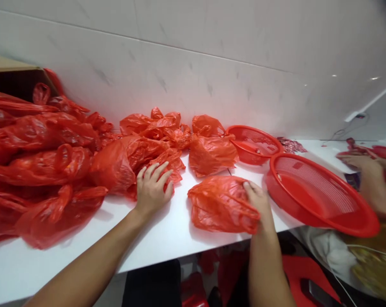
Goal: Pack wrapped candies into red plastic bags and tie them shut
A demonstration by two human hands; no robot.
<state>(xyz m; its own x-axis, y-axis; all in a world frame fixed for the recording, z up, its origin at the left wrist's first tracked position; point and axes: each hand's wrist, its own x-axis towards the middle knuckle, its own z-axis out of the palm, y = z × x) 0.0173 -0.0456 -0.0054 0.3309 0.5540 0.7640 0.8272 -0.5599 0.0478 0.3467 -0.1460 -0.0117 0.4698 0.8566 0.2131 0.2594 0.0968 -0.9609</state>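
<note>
My left hand (153, 186) lies with its fingers stretched out on the near edge of a crumpled red plastic bag (112, 164). To the right, my right hand (258, 202) grips the right side of another red plastic bag (221, 204), which rests on the white table (176, 230). Part of that hand is hidden behind the bag, and what the bag contains cannot be made out. Just beyond it sits a puffed-up red bag (212, 153). More crumpled red bags (161, 128) lie against the wall.
Filled, knotted red bags (45, 166) are piled at the left beside a cardboard box (13, 64). Two red plastic baskets (255, 143) stand at the right, the nearer basket (320, 196) overhanging the table edge. Another person's arm (373, 183) reaches in at the far right. A phone (319, 292) lies on a red stool.
</note>
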